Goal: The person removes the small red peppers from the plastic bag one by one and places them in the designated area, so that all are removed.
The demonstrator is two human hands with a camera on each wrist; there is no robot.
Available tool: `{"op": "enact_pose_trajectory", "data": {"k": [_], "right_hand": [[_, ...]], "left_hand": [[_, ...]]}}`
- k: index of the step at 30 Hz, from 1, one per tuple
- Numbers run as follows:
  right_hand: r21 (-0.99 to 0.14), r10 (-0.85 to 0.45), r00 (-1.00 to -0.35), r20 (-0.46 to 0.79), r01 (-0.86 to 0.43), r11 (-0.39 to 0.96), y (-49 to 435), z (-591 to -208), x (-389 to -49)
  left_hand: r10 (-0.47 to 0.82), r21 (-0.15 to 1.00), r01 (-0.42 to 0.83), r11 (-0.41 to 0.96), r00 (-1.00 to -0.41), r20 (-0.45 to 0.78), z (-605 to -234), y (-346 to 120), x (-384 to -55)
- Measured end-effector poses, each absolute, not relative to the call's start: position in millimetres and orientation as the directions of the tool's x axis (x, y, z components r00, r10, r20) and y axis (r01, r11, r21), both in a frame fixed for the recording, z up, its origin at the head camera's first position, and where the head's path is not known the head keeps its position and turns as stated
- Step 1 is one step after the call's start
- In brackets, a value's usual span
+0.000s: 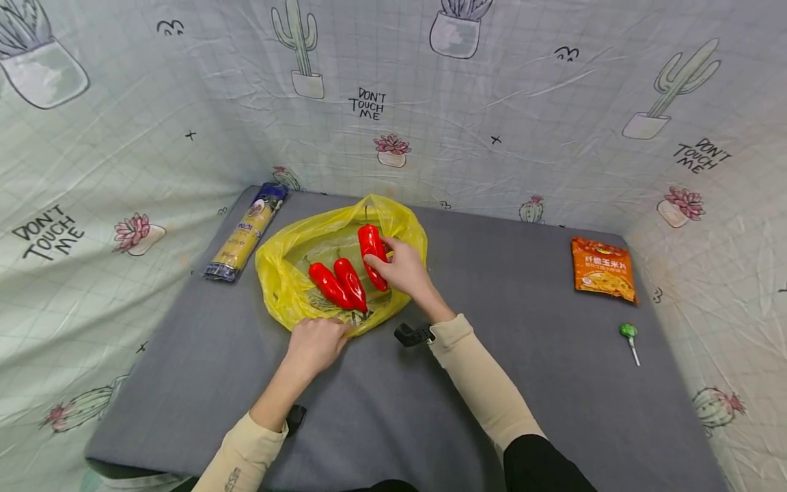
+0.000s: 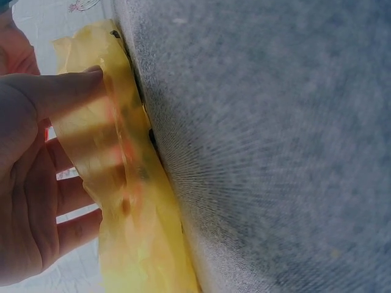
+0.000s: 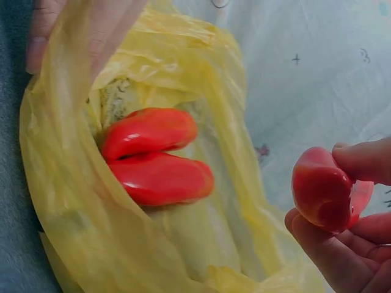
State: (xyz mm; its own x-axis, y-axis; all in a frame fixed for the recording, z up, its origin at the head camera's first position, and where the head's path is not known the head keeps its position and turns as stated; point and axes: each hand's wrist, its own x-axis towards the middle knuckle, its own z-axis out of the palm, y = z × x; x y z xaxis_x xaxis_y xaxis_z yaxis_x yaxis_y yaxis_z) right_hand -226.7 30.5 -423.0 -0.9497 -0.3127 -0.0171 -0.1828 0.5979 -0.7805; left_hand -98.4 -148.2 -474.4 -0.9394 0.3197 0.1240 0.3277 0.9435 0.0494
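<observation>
A yellow plastic bag (image 1: 289, 236) lies with its mouth spread wide on the grey surface. Two glossy red peppers (image 1: 330, 285) rest side by side inside it. My right hand (image 1: 406, 270) grips a third red pepper (image 1: 371, 240) between thumb and fingers, held over the bag's right part; in the right wrist view this pepper (image 3: 321, 189) is seen end-on. At the bag's near edge, my left hand (image 1: 316, 345) pinches the rim. The left wrist view shows the thumb (image 2: 67, 91) on the outer side of the yellow film and the fingers behind it.
Left of the bag lies a long yellow and blue packet (image 1: 249, 232). Toward the right edge are an orange snack bag (image 1: 604, 268) and a green lollipop (image 1: 628, 331) with a white stick. Printed cloth (image 1: 479, 164) hangs around the back and sides of the grey surface (image 1: 492, 287).
</observation>
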Motion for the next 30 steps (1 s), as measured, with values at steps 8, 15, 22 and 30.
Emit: {"op": "enact_pose_trajectory", "data": {"k": [8,15,22,30], "right_hand": [[-0.784,-0.28,-0.96,0.011,-0.182,0.593,49.8,-409.0,-222.6],[-0.791,-0.234,-0.972,0.02,-0.158,0.591,76.1,-404.8,-214.6],[-0.802,-0.184,-0.982,0.04,-0.142,0.581,104.1,-402.2,-209.4],[-0.796,-0.122,-0.992,0.029,-0.096,0.598,129.0,-410.9,-206.0]], "left_hand": [[0.341,0.04,0.349,0.936,-0.93,0.135,-476.3,-148.2,-100.2],[0.34,0.049,0.348,0.936,-0.932,0.124,-475.6,-146.5,-99.8],[0.331,0.058,0.341,0.938,-0.934,0.133,-472.7,-145.4,-101.3],[0.312,0.052,0.319,0.946,-0.944,0.102,-471.7,-143.8,-99.7]]}}
